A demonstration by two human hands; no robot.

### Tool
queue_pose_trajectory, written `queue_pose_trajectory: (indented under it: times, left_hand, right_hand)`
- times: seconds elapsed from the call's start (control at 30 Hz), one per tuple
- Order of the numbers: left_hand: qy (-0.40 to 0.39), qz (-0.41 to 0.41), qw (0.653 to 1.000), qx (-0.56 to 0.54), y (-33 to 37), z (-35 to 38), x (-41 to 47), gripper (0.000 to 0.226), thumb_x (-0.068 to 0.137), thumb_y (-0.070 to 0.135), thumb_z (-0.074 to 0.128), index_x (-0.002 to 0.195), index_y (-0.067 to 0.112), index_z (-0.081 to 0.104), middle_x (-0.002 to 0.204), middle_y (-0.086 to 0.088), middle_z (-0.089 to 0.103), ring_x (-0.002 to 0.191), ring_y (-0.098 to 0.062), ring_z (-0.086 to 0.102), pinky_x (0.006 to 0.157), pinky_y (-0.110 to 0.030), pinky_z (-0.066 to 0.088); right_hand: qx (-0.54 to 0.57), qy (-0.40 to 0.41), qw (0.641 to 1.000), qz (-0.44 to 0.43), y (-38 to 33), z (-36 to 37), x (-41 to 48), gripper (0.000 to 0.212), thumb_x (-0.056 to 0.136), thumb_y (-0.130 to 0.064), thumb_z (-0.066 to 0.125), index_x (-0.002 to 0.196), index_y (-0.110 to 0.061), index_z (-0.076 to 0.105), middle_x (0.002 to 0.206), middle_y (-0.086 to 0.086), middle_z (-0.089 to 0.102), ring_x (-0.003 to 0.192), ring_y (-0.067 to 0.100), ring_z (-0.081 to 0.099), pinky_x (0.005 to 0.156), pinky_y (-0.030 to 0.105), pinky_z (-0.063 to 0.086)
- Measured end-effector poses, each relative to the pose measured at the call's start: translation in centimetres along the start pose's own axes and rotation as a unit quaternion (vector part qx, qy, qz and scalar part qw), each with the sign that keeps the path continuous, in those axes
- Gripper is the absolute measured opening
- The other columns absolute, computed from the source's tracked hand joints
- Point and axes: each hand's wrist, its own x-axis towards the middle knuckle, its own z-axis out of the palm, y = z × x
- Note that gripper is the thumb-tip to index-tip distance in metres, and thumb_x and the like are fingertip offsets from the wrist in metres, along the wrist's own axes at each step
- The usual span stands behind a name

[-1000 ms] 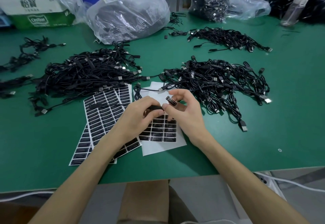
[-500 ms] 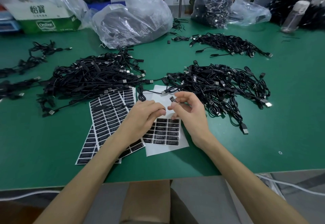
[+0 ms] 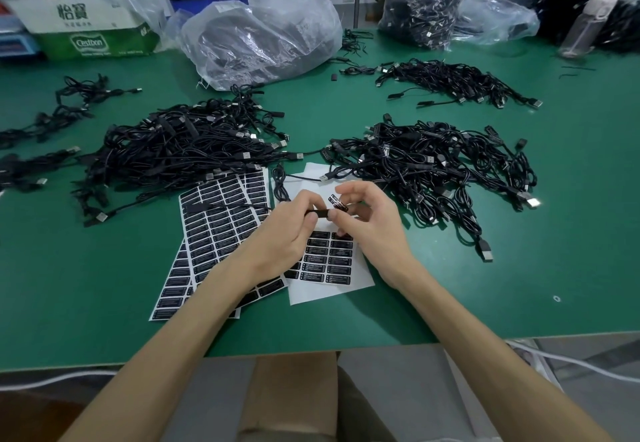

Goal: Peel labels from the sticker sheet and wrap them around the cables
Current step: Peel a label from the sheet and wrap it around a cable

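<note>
At your ten o'clock, the carton (image 3: 86, 25) at the far edge of the surface carries two large dark characters, 怡寶, on its white upper part. Below them you see the brand Cestbon in white inside an oval on its green band. The black labels on the sticker sheet (image 3: 329, 263) at twelve o'clock bear white print too small to read.

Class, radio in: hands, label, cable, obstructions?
Left hand grips cable. Right hand pinches label at the cable. Sticker sheet beneath, nothing blocking.
</note>
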Motion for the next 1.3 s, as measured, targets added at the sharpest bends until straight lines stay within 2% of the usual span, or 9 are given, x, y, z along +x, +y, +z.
queue_pose_trajectory:
  times: [0.1, 0.23, 0.3, 0.4, 0.6, 0.73, 0.93, 1.13, 1.3]
  left_hand:
    - [0.023, -0.012, 1.0, 0.011, -0.5, 0.2, 0.0, 0.009, 0.108, 0.029, 0.045, 0.116, 0.031, 0.047, 0.093, -0.001, 0.063, 0.091, -0.023, 0.051, 0.079, -0.039, 0.043]
    - [0.072, -0.022, 0.996, 0.057, -0.8, 0.2, 0.1, 0.016, 0.107, 0.02, 0.051, 0.119, 0.03, 0.05, 0.098, 0.013, 0.064, 0.11, -0.017, 0.045, 0.099, -0.019, 0.025]
    - [0.09, -0.018, 0.994, 0.067, -0.6, 0.0, 0.2, 0.014, 0.107, 0.015, 0.052, 0.116, 0.025, 0.056, 0.094, 0.016, 0.065, 0.108, -0.019, 0.047, 0.101, -0.013, 0.021]
    - [0.115, 0.008, 0.991, 0.063, -0.3, -0.4, 0.0, 0.013, 0.106, 0.011, 0.055, 0.113, 0.019, 0.062, 0.091, 0.017, 0.068, 0.097, -0.014, 0.052, 0.1, -0.021, 0.03]
    - [0.193, 0.074, 0.975, 0.087, 0.0, -0.5, -0.4, 0.011, 0.102, 0.008, 0.061, 0.108, 0.009, 0.071, 0.089, 0.018, 0.064, 0.09, 0.013, 0.05, 0.095, -0.015, 0.035]
    - [0.205, 0.103, 0.967, 0.112, 0.2, -0.5, -0.6, 0.013, 0.102, 0.007, 0.062, 0.111, 0.004, 0.071, 0.096, 0.001, 0.07, 0.093, -0.007, 0.057, 0.096, -0.023, 0.041]
    - [0.163, 0.066, 0.976, 0.126, 0.6, -0.4, -0.5, 0.016, 0.105, 0.018, 0.056, 0.111, 0.007, 0.066, 0.096, 0.008, 0.054, 0.078, -0.022, 0.052, 0.076, -0.039, 0.047]
    - [0.157, 0.049, 0.977, 0.138, 0.4, -0.2, -0.4, 0.015, 0.105, 0.017, 0.056, 0.109, 0.007, 0.066, 0.099, 0.0, 0.062, 0.083, -0.025, 0.056, 0.079, -0.045, 0.049]
    - [0.15, 0.053, 0.974, 0.159, 0.3, -0.2, -0.3, 0.014, 0.105, 0.015, 0.057, 0.11, 0.007, 0.068, 0.101, -0.002, 0.066, 0.084, -0.023, 0.058, 0.082, -0.041, 0.046]
  right_hand:
    - [0.017, 0.021, 1.0, 0.009, 0.0, -0.1, 0.0, 0.029, 0.09, 0.005, 0.072, 0.115, -0.009, 0.064, 0.101, 0.009, 0.063, 0.065, 0.009, 0.061, 0.066, 0.024, 0.055]
    - [0.052, 0.064, 0.996, 0.029, 0.2, -0.2, 0.2, 0.029, 0.09, 0.004, 0.073, 0.114, -0.011, 0.066, 0.102, 0.006, 0.06, 0.067, 0.014, 0.06, 0.063, 0.019, 0.053]
    - [0.059, 0.069, 0.995, 0.032, 0.3, -0.2, 0.3, 0.029, 0.089, 0.004, 0.074, 0.113, -0.011, 0.066, 0.102, 0.006, 0.06, 0.069, 0.017, 0.06, 0.063, 0.018, 0.053]
    - [0.061, 0.069, 0.995, 0.035, 0.4, -0.1, 0.4, 0.029, 0.089, 0.004, 0.074, 0.113, -0.011, 0.067, 0.1, 0.006, 0.061, 0.074, 0.018, 0.062, 0.063, 0.021, 0.054]
    - [0.055, 0.061, 0.996, 0.029, 0.4, 0.0, 0.3, 0.029, 0.089, 0.005, 0.072, 0.113, -0.01, 0.066, 0.099, 0.007, 0.063, 0.078, 0.012, 0.067, 0.063, 0.021, 0.055]
    - [0.058, 0.054, 0.997, 0.025, 0.4, 0.0, 0.3, 0.028, 0.09, 0.005, 0.072, 0.114, -0.008, 0.066, 0.098, 0.007, 0.063, 0.08, 0.012, 0.069, 0.065, 0.022, 0.056]
    - [0.053, 0.059, 0.997, 0.026, 0.5, -0.1, 0.3, 0.026, 0.092, 0.005, 0.07, 0.112, -0.011, 0.067, 0.098, 0.005, 0.063, 0.088, 0.019, 0.068, 0.067, 0.023, 0.056]
    - [0.027, 0.08, 0.996, 0.019, 0.6, -0.3, 0.3, 0.017, 0.095, -0.008, 0.07, 0.108, -0.019, 0.073, 0.1, 0.0, 0.072, 0.095, 0.014, 0.066, 0.087, 0.029, 0.054]
    - [0.049, 0.064, 0.997, -0.003, 0.0, -0.1, 0.0, 0.017, 0.094, -0.006, 0.073, 0.109, -0.009, 0.065, 0.093, 0.004, 0.073, 0.083, 0.017, 0.072, 0.07, 0.021, 0.053]
